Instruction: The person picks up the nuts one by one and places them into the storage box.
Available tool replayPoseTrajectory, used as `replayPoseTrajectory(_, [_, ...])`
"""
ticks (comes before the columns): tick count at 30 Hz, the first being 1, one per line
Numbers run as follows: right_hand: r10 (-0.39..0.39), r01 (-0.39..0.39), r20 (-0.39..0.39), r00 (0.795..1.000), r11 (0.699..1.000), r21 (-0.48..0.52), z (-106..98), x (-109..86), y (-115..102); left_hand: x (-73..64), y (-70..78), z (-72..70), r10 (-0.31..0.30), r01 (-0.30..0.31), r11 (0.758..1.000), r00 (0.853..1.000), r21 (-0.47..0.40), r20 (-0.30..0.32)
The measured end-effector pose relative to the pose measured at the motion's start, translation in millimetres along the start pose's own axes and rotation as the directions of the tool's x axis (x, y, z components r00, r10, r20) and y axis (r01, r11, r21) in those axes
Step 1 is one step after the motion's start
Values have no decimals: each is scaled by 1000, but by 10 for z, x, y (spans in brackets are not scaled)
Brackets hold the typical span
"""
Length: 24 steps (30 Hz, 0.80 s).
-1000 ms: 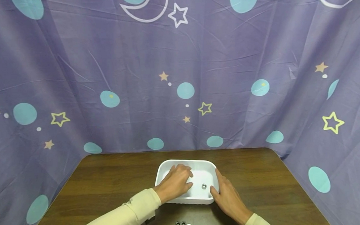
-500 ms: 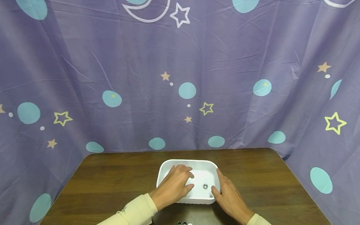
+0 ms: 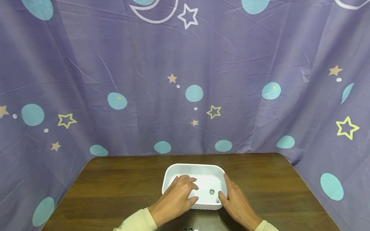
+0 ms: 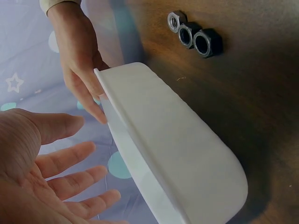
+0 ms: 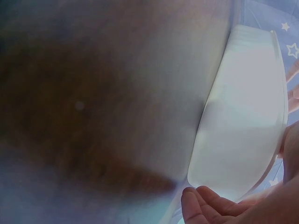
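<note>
A white plastic tray (image 3: 203,205) with rounded corners stands on the table. One silver hex nut (image 3: 212,191) lies inside it, toward the right end. My right hand (image 3: 237,203) holds the tray's right end, thumb over the rim and fingers along the outer wall. Over the tray's near left part hovers my left hand (image 3: 177,197), its fingers spread and loosely bent; the left wrist view shows nothing in the palm. Two black nuts (image 4: 208,43) and a smaller silver nut (image 4: 176,21) sit in a row on the table, nearer to me than the tray.
The brown wooden table (image 3: 120,185) extends to both sides of the tray. A purple curtain (image 3: 160,106) with stars, moons and blue spots hangs behind the table and along its sides.
My left hand has drawn back toward me, out from over the tray's middle. The right hand keeps its hold on the tray. The nuts stay where they were.
</note>
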State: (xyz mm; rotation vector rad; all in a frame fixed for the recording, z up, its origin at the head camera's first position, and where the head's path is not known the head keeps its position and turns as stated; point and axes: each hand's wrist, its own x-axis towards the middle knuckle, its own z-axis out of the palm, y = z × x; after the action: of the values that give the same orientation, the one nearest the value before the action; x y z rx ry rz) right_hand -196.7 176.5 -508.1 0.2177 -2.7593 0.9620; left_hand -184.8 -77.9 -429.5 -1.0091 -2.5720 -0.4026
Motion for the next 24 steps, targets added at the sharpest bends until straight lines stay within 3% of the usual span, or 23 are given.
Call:
replayPoseTrajectory(7, [3,-3,0,1000,1000,1,19,0,5,-94,-29,23,-19,19,1000,999,-21,-31])
replayPoseTrajectory(16, [2,-2,-2,1000,1000,0,16,-5,1,-210,-54,45,-119,114,988,992,-107,-42])
replayPoseTrajectory(24, [-4,4,-2,1000,1000,-6,14,-6,1,-318,-95,85,-74,64,994,989,-85,-125])
